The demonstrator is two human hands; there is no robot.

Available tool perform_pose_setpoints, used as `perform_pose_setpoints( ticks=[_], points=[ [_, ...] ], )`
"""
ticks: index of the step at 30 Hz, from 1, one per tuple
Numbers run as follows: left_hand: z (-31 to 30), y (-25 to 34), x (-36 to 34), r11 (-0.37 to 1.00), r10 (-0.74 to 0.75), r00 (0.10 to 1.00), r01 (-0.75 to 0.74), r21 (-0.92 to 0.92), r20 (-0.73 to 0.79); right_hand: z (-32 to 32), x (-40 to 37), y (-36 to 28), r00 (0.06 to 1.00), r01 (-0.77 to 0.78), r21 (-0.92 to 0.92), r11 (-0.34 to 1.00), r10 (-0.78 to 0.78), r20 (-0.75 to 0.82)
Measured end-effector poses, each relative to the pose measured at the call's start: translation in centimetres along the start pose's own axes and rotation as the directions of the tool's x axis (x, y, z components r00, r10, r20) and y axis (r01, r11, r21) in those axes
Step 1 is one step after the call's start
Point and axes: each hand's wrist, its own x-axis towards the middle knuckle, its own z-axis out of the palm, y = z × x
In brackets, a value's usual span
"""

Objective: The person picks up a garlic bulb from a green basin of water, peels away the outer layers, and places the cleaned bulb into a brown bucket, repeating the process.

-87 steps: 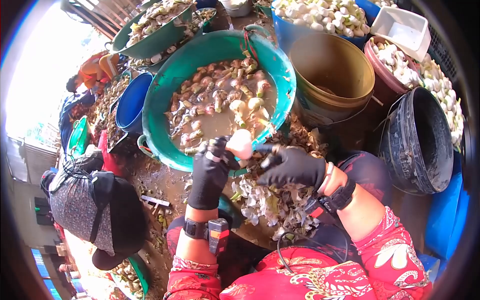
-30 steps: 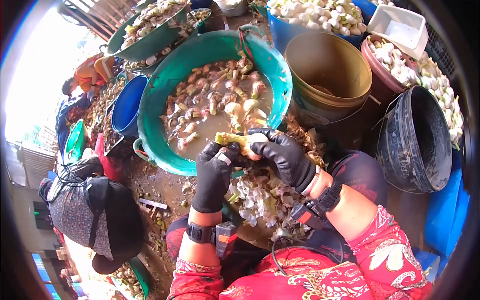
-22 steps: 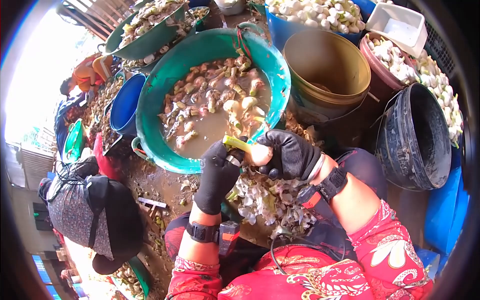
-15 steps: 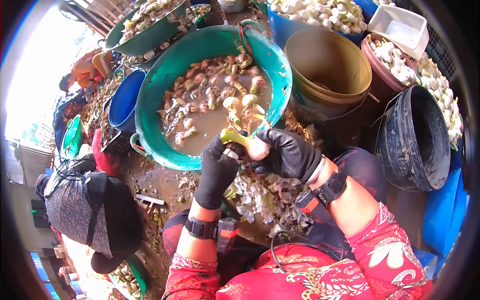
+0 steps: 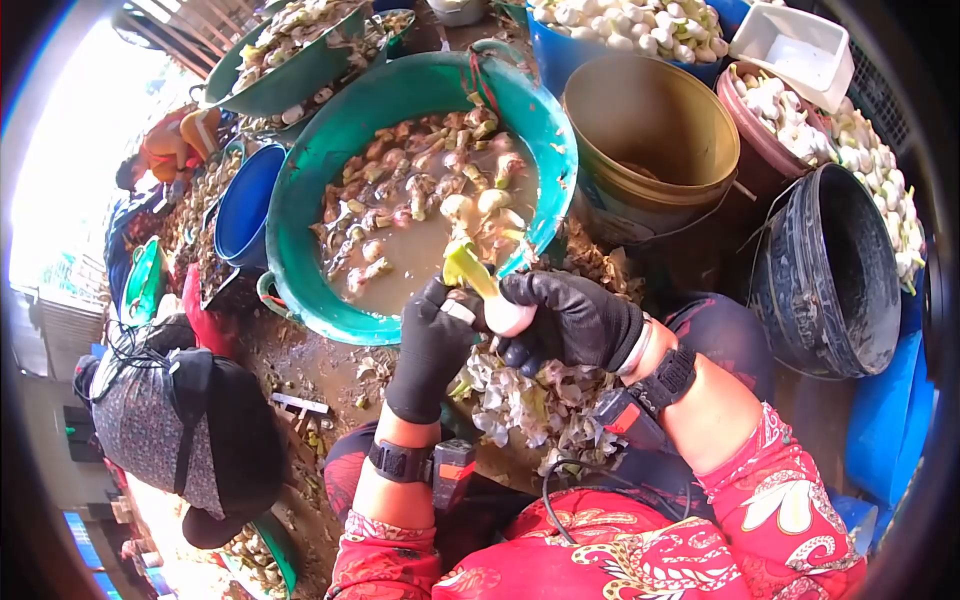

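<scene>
green basin (image 5: 300,200) of muddy water and stalks at centre; tan bucket (image 5: 650,110) just beside, to the right. heap of peelings (image 5: 530,400) below, near the lap. gloved left hand (image 5: 432,345) and right hand (image 5: 575,320) both gripping one bulb (image 5: 500,312), stalk tilted up, at the basin's near rim.

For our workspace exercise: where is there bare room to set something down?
Free: inside the tan plastic bucket, black plastic bucket and white rectangular tub. Crowded: the teal plastic basin of muddy water, and the heap of pale peelings under the left hand and right hand, both gripping the pale green-stalked bulb.
</scene>
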Motion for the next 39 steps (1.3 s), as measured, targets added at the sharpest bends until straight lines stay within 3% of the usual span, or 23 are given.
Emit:
perform_pose_setpoints(
  ticks=[1, 2, 3, 5, 7, 9, 10, 11, 14, 15, 17, 18, 19, 22, 23, 25, 28, 31, 32, 34, 35, 37, 39],
  points=[
    [0.0, 0.5, 0.1, 0.985, -0.128, 0.992, 0.125, -0.117, -0.012, -0.3, 0.1, 0.1, 0.999, 0.027, 0.040, 0.999, -0.025, -0.044],
    [-0.3, -0.5, 0.3, 0.992, -0.020, 0.998, 0.011, -0.127, -0.067, -0.2, 0.1, -0.1, 0.993, 0.094, 0.081, 0.992, -0.088, -0.082],
    [-1.5, 0.6, 0.1, 0.905, -0.284, 0.956, 0.290, -0.311, 0.065, -0.4, 0.2, -0.2, 0.992, 0.100, 0.077, 0.992, -0.094, -0.084],
    [-2.8, 0.7, 0.4, 0.890, -0.333, 0.933, 0.358, -0.282, 0.135, -0.9, 0.8, 0.1, 0.950, 0.216, -0.151, 0.965, -0.243, -0.196],
    [-1.7, 1.5, -0.4, 0.817, -0.305, 0.941, 0.336, -0.469, 0.143, -0.7, 1.0, 0.5, 0.917, 0.204, -0.201, 0.958, -0.259, -0.304],
    [0.0, 2.3, -0.7, 0.766, -0.215, 0.970, 0.238, -0.597, 0.111, -2.1, 2.1, 1.9, 0.916, 0.231, -0.574, 0.785, -0.374, -0.143],
    [0.0, 2.5, -0.7, 0.783, -0.223, 0.969, 0.244, -0.573, 0.108, -3.9, 3.0, 3.3, 0.815, 0.298, -0.795, 0.529, -0.575, -0.077],
    [-0.1, 2.6, -0.7, 0.799, -0.228, 0.968, 0.248, -0.547, 0.105, -2.9, 2.6, 2.8, 0.816, 0.297, -0.794, 0.531, -0.573, -0.078],
    [-0.6, 3.0, -0.7, 0.786, -0.224, 0.966, 0.257, -0.562, 0.129, -0.2, 1.5, 0.8, 0.905, 0.350, -0.046, 0.936, -0.350, -0.241],
    [-0.5, 3.2, -0.8, 0.786, -0.224, 0.966, 0.258, -0.562, 0.130, -1.1, 1.8, 1.0, 0.905, 0.350, -0.045, 0.936, -0.350, -0.242],
    [-0.1, 3.4, -1.0, 0.869, -0.221, 0.968, 0.251, -0.426, 0.119, -3.6, 2.8, 2.0, 0.681, 0.591, -0.545, 0.595, -0.730, -0.058],
    [-0.7, 2.2, -0.9, 0.789, -0.162, 0.973, 0.228, -0.571, 0.165, -1.8, 1.7, 0.9, 0.817, 0.523, -0.046, 0.851, -0.516, -0.260],
    [-0.9, 1.3, -0.7, 0.831, -0.101, 0.994, 0.112, -0.545, 0.051, -0.7, 1.7, 0.3, 0.783, 0.589, 0.014, 0.808, -0.567, -0.257],
    [-2.4, 1.4, 0.0, 0.909, -0.171, 0.979, 0.115, -0.401, -0.108, 0.0, 0.5, -0.1, 0.790, 0.561, -0.492, 0.666, -0.608, 0.077],
    [-3.1, 0.9, 0.0, 0.848, -0.215, 0.975, 0.154, -0.507, -0.063, -0.6, 0.7, 1.1, 0.857, 0.495, -0.585, 0.642, -0.474, 0.205],
    [-3.6, 0.8, 0.2, 0.803, -0.211, 0.975, 0.134, -0.581, -0.068, -0.3, 0.1, 2.4, 0.996, 0.043, -0.935, 0.351, -0.085, 0.014],
    [-3.0, 1.1, -0.2, 0.771, -0.195, 0.979, 0.116, -0.626, -0.058, -1.8, 0.0, 3.2, 0.958, 0.204, -0.970, 0.134, -0.232, 0.169],
    [-2.5, 1.5, -0.5, 0.908, -0.010, 0.999, -0.012, -0.419, -0.051, 0.6, -0.3, -0.7, 0.931, -0.049, -0.545, 0.837, -0.160, -0.329],
    [-2.3, 1.8, -0.5, 0.886, -0.091, 0.996, 0.071, -0.458, -0.021, 0.6, -0.1, -0.5, 0.928, -0.047, -0.544, 0.838, -0.164, -0.333],
    [-1.8, 2.8, -0.6, 0.854, -0.145, 0.989, 0.134, -0.503, 0.019, 0.0, 0.7, 0.3, 0.779, 0.516, -0.432, 0.739, -0.615, -0.123],
    [-1.6, 3.1, -0.7, 0.816, -0.198, 0.979, 0.195, -0.544, 0.053, -0.5, 0.9, 0.5, 0.778, 0.513, -0.431, 0.742, -0.614, -0.130],
    [-1.3, 2.9, -0.4, 0.841, -0.221, 0.974, 0.214, -0.497, 0.046, -1.2, 1.4, 0.7, 0.723, 0.444, -0.775, 0.449, -0.690, 0.015],
    [-1.3, 3.1, -0.3, 0.947, -0.172, 0.985, 0.171, -0.274, 0.022, -0.6, 0.9, 0.5, 0.737, 0.457, -0.706, 0.542, -0.675, -0.041]
  ],
)
